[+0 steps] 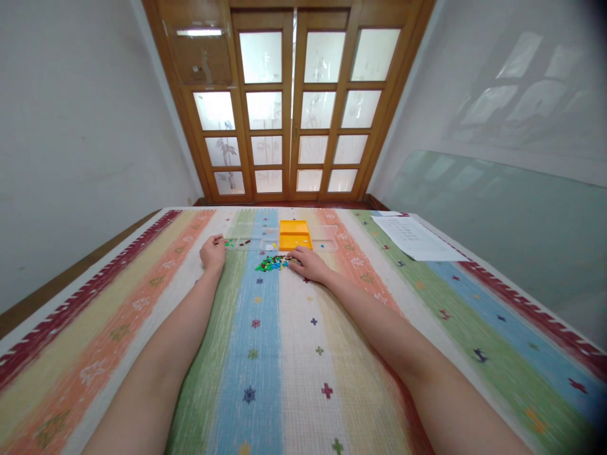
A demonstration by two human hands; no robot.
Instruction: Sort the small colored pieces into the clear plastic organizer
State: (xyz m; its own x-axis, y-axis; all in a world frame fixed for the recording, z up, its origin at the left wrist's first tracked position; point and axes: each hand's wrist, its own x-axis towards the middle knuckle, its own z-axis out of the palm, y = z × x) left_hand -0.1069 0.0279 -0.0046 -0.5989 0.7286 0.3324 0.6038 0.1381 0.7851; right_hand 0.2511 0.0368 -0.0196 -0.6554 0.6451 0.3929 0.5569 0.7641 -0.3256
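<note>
A small heap of tiny coloured pieces (271, 263) lies on a striped cloth (284, 354). My right hand (306, 262) rests beside the heap on its right, fingers curled down onto the pieces at its edge. My left hand (213, 251) lies further left, fingers bent against the left end of a clear sorting tray (246, 241) that holds a few pieces. An orange tray (294, 234) sits just behind the heap. What either hand pinches is too small to see.
A sheet of printed paper (415, 237) lies at the far right of the cloth. Wooden doors with frosted panes (291, 107) stand beyond. White walls flank both sides; a glass sheet leans at the right.
</note>
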